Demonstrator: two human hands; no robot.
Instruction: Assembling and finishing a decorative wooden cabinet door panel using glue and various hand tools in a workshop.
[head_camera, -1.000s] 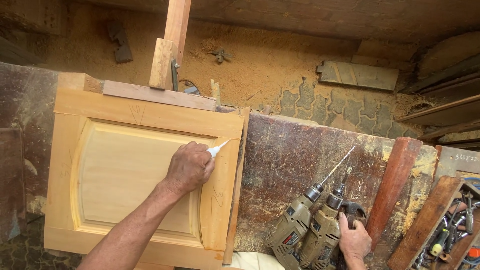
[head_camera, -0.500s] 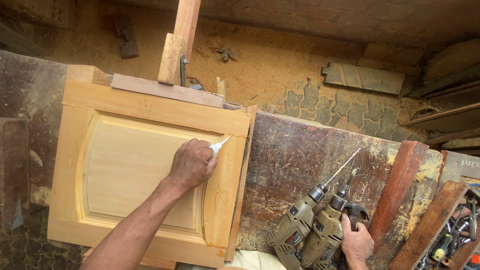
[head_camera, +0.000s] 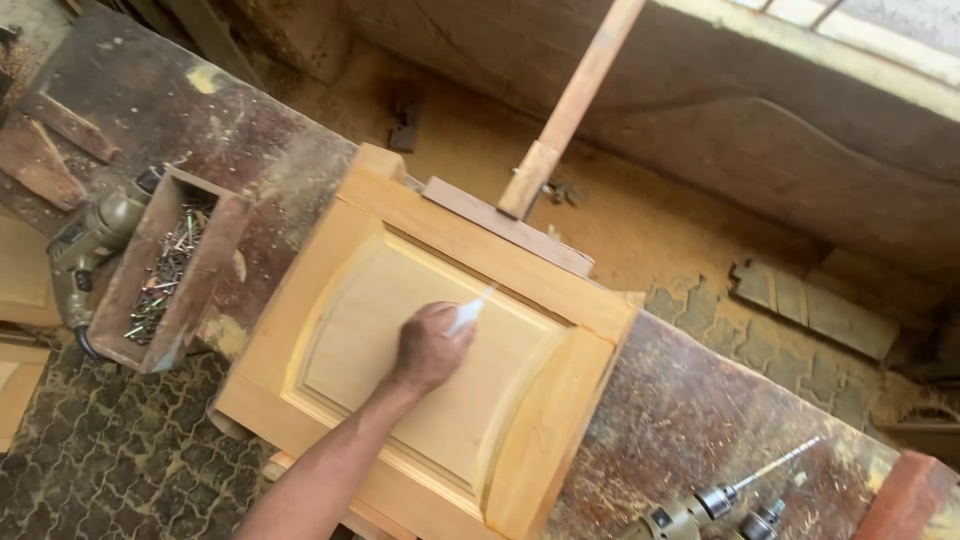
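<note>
Since the earlier frame, left hand (head_camera: 428, 348) has slid inward over the door panel (head_camera: 420, 350), clenched on a white tube (head_camera: 466, 316). Right hand is out of view. Marking seems underway; next calls for steady pressure.

No packages, labels, signs or screens are seen anywhere in the view; the nearest thing to a container is an open wooden box (head_camera: 165, 270) of dark brown boards, long and rectangular, which is set on the counter (head_camera: 690, 420) at the left and is filled with loose metal screws; no marking is carried on it.
</note>
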